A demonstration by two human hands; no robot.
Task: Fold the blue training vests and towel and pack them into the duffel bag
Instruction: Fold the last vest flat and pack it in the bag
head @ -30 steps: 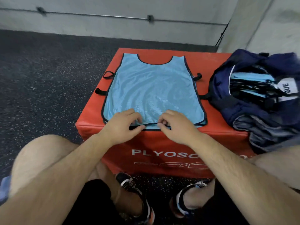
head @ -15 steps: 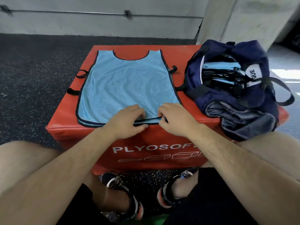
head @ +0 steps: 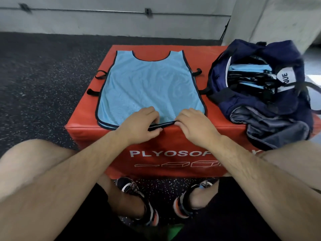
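Floor's that dark rubber gym matting (head: 43, 84) with little white flecks, running back to a pale grey concrete wall (head: 104, 23) with a thin conduit (head: 86, 9) clipped along it. A chunky concrete pillar (head: 271, 20) sticks out at the back right, with a bright patch of light (head: 313, 80) on the floor beside it. Only furniture is a red padded plyo box (head: 173, 143), white "PLYOSOF" lettering and little box drawings on its front.

The vest (head: 149, 87) lies flat on the box (head: 173, 150); the duffel bag (head: 260, 94) sits to its right.
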